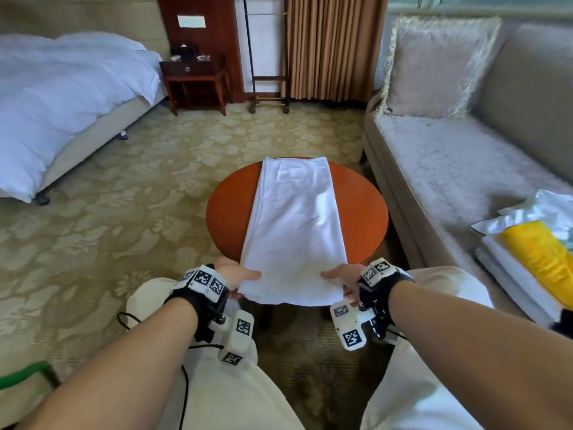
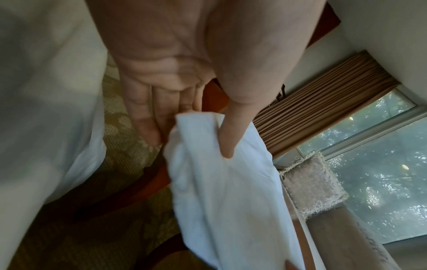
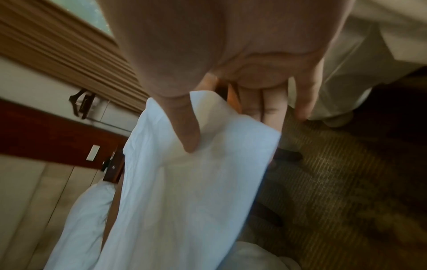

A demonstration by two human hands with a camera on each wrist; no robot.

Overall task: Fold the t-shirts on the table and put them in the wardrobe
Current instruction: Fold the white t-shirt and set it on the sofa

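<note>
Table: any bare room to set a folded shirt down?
Only two wood crescents on the table, left and right of the white shirt. The near edge is crowded by the left hand and right hand pinching the shirt's corners.

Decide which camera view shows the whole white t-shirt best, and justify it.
The head view: the white t-shirt lies as a long folded strip across the round table. Each wrist view shows only the near corner pinched by the left hand or the right hand.
</note>
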